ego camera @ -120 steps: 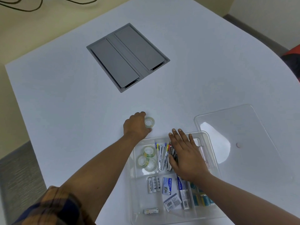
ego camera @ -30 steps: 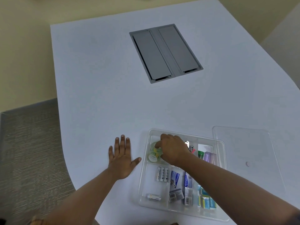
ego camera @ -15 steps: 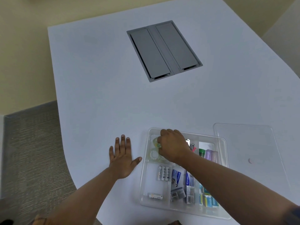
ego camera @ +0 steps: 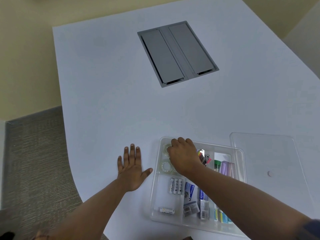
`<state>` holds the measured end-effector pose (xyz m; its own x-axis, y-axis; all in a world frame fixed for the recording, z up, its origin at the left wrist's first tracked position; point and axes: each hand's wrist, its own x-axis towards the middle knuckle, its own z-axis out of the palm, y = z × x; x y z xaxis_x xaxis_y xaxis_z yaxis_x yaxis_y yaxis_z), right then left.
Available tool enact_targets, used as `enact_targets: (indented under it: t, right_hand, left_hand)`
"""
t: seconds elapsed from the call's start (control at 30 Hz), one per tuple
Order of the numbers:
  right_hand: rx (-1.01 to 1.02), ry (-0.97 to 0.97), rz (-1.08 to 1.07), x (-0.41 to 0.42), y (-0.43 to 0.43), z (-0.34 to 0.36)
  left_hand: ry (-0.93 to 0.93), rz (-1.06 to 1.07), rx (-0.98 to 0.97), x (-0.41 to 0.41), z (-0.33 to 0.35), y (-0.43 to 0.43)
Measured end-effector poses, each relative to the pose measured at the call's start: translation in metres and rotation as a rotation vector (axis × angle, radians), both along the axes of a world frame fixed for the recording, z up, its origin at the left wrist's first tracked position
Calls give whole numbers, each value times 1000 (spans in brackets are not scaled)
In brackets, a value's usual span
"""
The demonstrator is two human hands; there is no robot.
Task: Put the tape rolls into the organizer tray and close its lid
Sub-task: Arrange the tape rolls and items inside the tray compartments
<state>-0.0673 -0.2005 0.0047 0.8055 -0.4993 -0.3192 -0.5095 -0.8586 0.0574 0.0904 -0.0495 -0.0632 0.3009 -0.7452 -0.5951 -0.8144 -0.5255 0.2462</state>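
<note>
Head view: right hand (ego camera: pixel 184 155) curled down into tray's (ego camera: pixel 155 191) far-left compartment, fingers closed on a tape roll (ego camera: pixel 167 147), likely seating it beside another roll (ego camera: pixel 166 166) already there. Left hand (ego camera: pixel 132 169) flat and open on table (ego camera: pixel 103 84) beside tray, probably bracing. Lid (ego camera: pixel 270 153) off, lying right of tray, not yet fitted.

Organizer tray (ego camera: pixel 156 191): clear glossy plastic, under right hand (ego camera: pixel 184 157).
Lid (ego camera: pixel 270 153): clear smooth plastic, right of right hand.
Table (ego camera: pixel 107 94): white, matt, smooth.
Cable hatch (ego camera: pixel 177 52): grey, matt.
Floor (ego camera: pixel 31 161): grey carpet, coarse weave, left of left hand (ego camera: pixel 132 168).
</note>
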Motion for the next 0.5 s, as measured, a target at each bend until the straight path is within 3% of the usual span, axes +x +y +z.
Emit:
enact_targets:
  t: [0.27,0.5]
  right_hand:
    - [95,47,-87,3,0,-5]
    - [183,-172,-323,-5,-8,5]
  left_hand:
    - [-3,4,-3,-1,3,-1]
    - [4,3,2,-1,3,-1]
